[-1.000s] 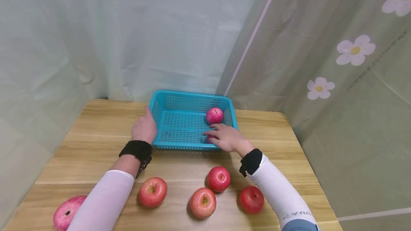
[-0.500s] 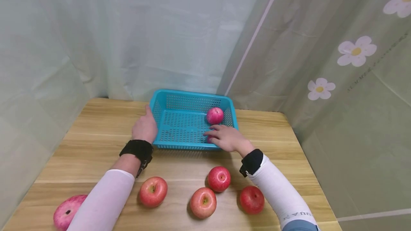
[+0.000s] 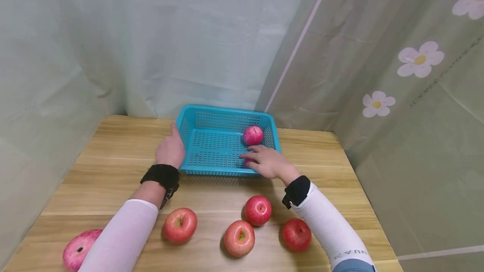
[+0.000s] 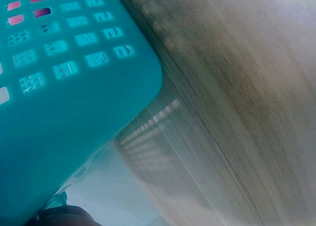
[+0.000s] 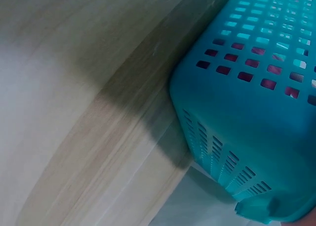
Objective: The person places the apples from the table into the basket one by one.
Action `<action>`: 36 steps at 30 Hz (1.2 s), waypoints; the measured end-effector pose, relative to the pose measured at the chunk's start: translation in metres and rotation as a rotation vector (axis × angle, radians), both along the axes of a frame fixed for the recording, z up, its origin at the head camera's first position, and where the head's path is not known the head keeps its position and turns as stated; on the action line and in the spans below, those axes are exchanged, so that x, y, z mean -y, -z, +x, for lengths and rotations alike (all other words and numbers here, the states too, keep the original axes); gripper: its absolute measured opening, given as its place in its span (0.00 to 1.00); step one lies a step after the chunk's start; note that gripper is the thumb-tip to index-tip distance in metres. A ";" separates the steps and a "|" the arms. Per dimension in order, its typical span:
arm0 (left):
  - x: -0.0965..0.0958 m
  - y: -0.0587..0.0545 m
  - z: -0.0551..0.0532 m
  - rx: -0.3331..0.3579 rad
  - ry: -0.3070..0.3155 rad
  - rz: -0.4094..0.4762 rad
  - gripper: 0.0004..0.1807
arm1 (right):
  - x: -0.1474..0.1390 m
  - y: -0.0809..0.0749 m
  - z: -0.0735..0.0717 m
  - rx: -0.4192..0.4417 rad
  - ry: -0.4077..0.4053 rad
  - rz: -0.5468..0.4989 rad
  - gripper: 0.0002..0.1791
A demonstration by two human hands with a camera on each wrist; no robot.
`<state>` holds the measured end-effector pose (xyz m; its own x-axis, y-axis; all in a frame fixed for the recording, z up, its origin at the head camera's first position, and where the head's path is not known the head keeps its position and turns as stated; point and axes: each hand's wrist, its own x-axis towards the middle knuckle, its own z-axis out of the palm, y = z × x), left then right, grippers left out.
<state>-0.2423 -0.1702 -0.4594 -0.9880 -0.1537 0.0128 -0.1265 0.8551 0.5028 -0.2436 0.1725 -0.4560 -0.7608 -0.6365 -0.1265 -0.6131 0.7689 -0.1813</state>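
A turquoise perforated plastic basket (image 3: 211, 172) stands at the back of the table. My left hand (image 3: 170, 151) touches the outside of its left wall, one finger lying straight along it; the other fingers are hidden. Over the near right corner, my right hand (image 3: 267, 163) curls its fingers round an apple (image 3: 247, 163) that is mostly covered by the hand. Behind it, a second pinkish-red apple (image 3: 253, 136) lies against the basket's right side. In the left wrist view, the basket wall (image 4: 89, 102) fills the left; in the right wrist view, the basket (image 5: 232, 102) fills the right.
On the wooden table (image 3: 211, 205) lie a red apple (image 3: 258, 210), a paler apple (image 3: 239, 239), a dark red apple (image 3: 296, 235) near the right forearm, an apple (image 3: 180, 226) by the left sleeve, and a large pink apple (image 3: 80, 249) partly behind that sleeve. Curtains (image 3: 211, 41) hang behind.
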 end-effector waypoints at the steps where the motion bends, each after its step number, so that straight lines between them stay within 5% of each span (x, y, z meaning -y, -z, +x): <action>1: 0.000 0.000 0.000 0.003 -0.001 0.001 0.37 | 0.000 0.000 0.000 -0.003 0.005 -0.009 0.27; 25: 0.001 0.000 -0.001 0.023 -0.001 -0.008 0.35 | -0.006 -0.002 0.005 -0.062 -0.001 -0.279 0.24; 36: 0.001 -0.001 0.000 0.036 0.000 -0.004 0.35 | -0.029 -0.009 0.021 -0.091 0.003 -0.364 0.24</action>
